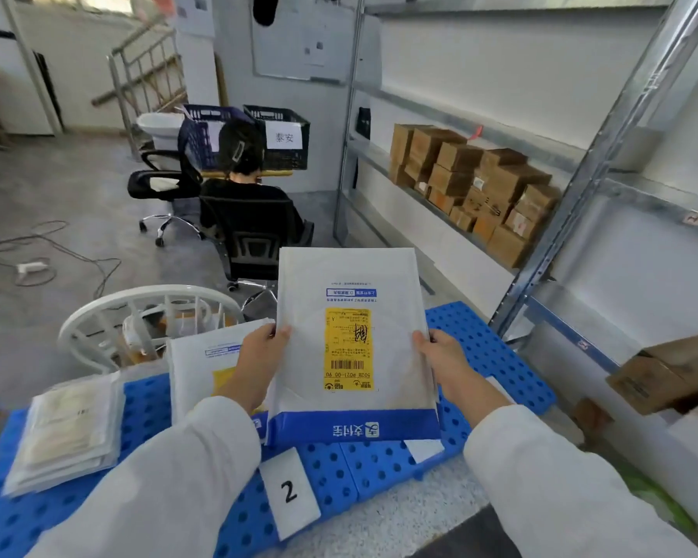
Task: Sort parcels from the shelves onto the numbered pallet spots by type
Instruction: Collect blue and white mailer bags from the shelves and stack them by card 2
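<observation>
Meanwhile both hands, left [263, 348] and right [440, 352], grip a white padded mailer with a yellow label [351, 340] by its edges. Beneath lies a blue perforated plastic pallet [383, 465]; a matching white mailer [202, 368] rests just left, brown cardboard boxes [472, 187] crowd the metal shelf.

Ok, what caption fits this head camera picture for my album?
Sorting time: left hand and right hand hold a white envelope over the blue pallet.

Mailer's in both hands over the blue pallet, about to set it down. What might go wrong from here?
1. The white mailer hides most of a spot label at the front edge of the pallet, so its number is unreadable and the mailer might land on the wrong spot. A similar mailer already lies to the left, beyond label 2.
2. The left hand and right hand pinch only the side edges; that thin grip may slip.
</observation>
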Demonstrator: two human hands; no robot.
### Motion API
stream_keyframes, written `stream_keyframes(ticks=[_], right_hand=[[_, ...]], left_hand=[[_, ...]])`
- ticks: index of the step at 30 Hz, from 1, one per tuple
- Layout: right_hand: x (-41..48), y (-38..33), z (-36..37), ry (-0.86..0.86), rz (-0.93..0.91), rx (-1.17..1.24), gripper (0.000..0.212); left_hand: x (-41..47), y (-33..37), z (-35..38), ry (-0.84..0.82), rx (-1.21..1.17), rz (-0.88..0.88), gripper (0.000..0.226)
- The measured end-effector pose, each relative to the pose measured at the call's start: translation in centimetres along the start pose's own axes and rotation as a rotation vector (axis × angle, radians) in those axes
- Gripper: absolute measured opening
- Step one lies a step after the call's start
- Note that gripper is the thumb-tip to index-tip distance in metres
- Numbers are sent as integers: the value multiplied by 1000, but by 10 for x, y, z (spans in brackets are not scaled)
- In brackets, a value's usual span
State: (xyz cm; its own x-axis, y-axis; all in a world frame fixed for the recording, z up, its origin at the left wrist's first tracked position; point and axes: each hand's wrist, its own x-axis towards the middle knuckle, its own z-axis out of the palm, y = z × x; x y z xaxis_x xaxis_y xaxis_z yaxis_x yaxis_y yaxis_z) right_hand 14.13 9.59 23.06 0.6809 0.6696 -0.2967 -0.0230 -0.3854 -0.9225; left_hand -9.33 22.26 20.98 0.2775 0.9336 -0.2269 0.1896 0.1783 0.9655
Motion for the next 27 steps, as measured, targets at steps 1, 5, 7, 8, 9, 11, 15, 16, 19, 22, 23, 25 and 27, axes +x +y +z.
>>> stream_keyframes(ticks=[1,5,7,8,9,11,15,16,19,22,23,25,27], right_hand=[[3,0,13,-13,4,1,19],[9,3,57,-78,23,-41,23],[11,2,76,-106,25,-62,21],[13,3,84,-120,30,-71,21],[16,4,92,-135,33,-79,23],[21,6,104,-161,54,-100,32],[31,2,126,-213,105,-102,47],[34,0,133,-226,107,-106,52],[44,-2,155,-258,117,-130,59],[57,0,179,-314,114,-168,54],[61,0,187,-333,110,-173,51],[68,2,202,-362,110,-182,46],[76,6,216,-388,130,-185,45]], left_hand=[[3,-4,-11,3,-4,5,27],[6,-23,-47,64,-23,-27,23],[11,-32,-61,121,-38,-52,24],[14,-35,-67,142,-40,-64,23],[16,-38,-72,160,-41,-76,23],[21,-43,-79,196,-61,-95,22],[30,-52,-88,253,-77,-135,22],[33,-55,-92,269,-64,-146,22],[39,-62,-106,319,-49,-179,21],[47,-69,-118,361,-82,-213,20],[50,-71,-122,374,-83,-222,20],[57,-75,-129,394,-93,-230,22],[65,-81,-133,404,-91,-243,22]])
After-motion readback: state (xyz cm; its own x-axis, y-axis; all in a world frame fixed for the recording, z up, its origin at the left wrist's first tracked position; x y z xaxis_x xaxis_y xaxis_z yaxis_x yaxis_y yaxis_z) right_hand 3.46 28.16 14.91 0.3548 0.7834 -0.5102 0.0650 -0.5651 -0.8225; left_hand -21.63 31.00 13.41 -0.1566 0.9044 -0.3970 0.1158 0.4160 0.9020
